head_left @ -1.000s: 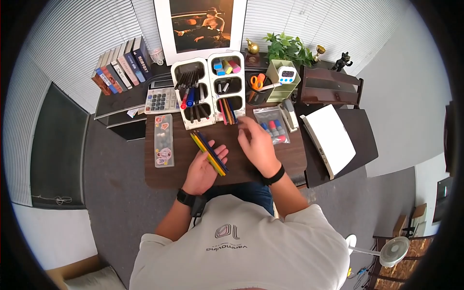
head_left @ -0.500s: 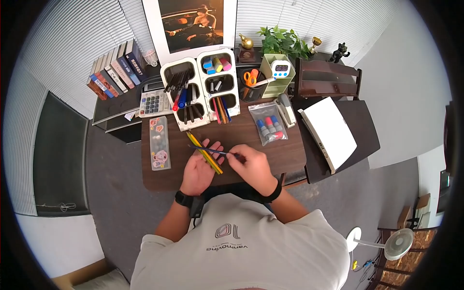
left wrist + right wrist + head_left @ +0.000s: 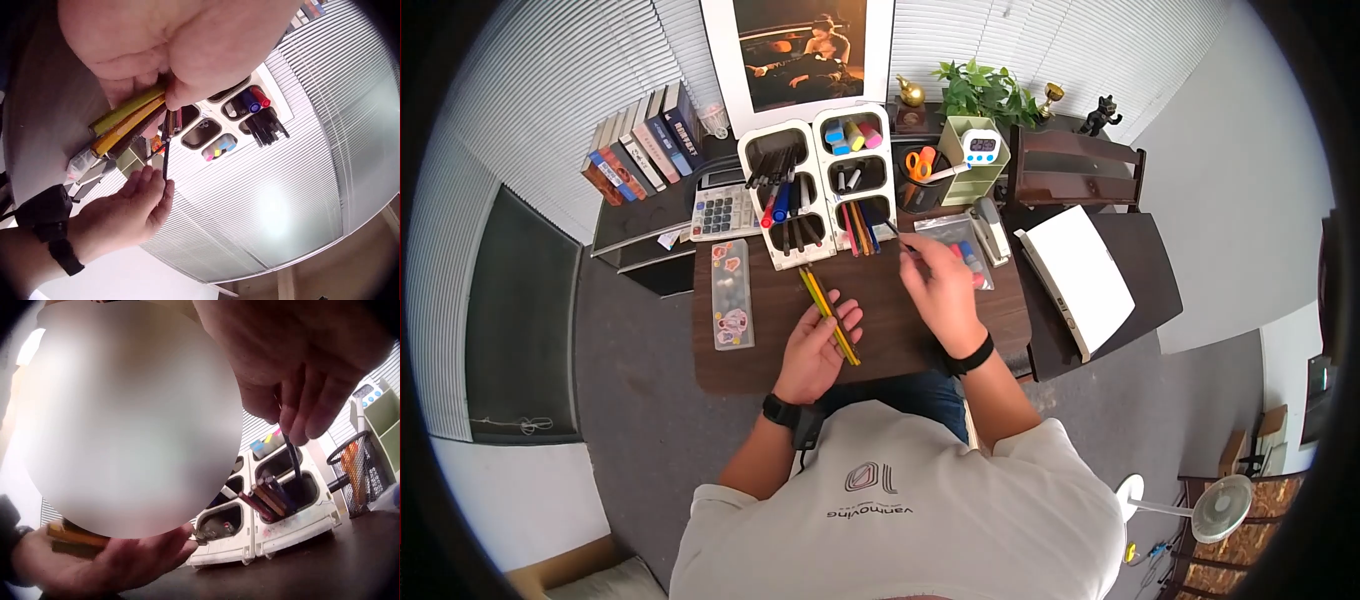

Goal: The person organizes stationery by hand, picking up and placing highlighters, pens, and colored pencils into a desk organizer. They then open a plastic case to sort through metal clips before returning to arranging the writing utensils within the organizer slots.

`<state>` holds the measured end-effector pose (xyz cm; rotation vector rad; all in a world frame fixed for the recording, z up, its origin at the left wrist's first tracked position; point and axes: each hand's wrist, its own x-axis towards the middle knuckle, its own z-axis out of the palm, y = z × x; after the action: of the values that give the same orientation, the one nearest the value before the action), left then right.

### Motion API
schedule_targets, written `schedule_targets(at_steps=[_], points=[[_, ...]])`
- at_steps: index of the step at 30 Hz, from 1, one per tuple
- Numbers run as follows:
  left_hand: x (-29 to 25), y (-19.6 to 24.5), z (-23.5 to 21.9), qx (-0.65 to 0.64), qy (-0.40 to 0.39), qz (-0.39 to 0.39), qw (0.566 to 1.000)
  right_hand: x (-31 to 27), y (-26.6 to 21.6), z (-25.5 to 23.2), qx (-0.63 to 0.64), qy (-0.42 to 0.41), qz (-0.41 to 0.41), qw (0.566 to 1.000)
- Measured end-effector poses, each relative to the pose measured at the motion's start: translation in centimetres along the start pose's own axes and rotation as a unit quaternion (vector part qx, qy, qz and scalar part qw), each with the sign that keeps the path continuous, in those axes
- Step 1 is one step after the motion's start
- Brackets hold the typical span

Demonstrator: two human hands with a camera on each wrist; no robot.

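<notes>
My left hand (image 3: 810, 352), palm up, holds several pencils (image 3: 819, 300) under its thumb: yellow, green and a dark one. Between thumb and fingers of my right hand (image 3: 942, 295) a dark pencil (image 3: 292, 453) is pinched. Its far end reaches into the front right compartment of the white desk organizer (image 3: 300, 536), seen in the right wrist view. Red, brown and blue coloured pencils (image 3: 269, 497) lean in that same compartment. In the left wrist view the right hand (image 3: 134, 203) is beyond the left hand's pencils (image 3: 128, 128).
Right of the organizer stand a mesh cup (image 3: 922, 190) with orange scissors, a green holder (image 3: 972, 185) and a stapler (image 3: 990, 232). A bag of markers (image 3: 965, 262) lies partly behind the right hand. At left are a stickered case (image 3: 731, 295) and a calculator (image 3: 722, 212).
The right hand came back from the organizer, took a dark pencil from the left palm, then carried it forward to the organizer. The left hand has stayed near its place with fewer pencils.
</notes>
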<state>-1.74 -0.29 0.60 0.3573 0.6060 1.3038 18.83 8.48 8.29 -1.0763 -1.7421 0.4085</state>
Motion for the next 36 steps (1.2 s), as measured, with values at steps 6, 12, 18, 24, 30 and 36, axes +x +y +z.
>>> schedule_targets(at_steps=[6,12,18,24,30,36], points=[[-0.3,0.0,-0.2,-0.006,-0.008,0.000,1.000,0.5,1.1,2.6,-0.022,-0.072,-0.007,0.997],[-0.3,0.0,-0.1,-0.009,-0.014,-0.001,1.000,0.5,0.9,2.7,-0.005,-0.098,0.015,0.995],[-0.1,-0.4,-0.3,-0.020,-0.009,0.017,1.000,-1.5,-2.5,0.5,-0.065,-0.049,0.007,0.997],[0.3,-0.9,-0.3,-0.019,-0.010,0.040,0.999,-6.6,-4.3,0.2,0.029,-0.269,0.099,0.958],[0.4,-0.9,-0.1,-0.003,0.000,0.037,0.999,-6.9,-3.3,0.1,0.034,-0.206,0.110,0.972],[0.4,-0.9,-0.3,0.004,0.010,0.041,0.999,-6.7,-2.7,-0.1,-0.029,-0.247,0.065,0.967]])
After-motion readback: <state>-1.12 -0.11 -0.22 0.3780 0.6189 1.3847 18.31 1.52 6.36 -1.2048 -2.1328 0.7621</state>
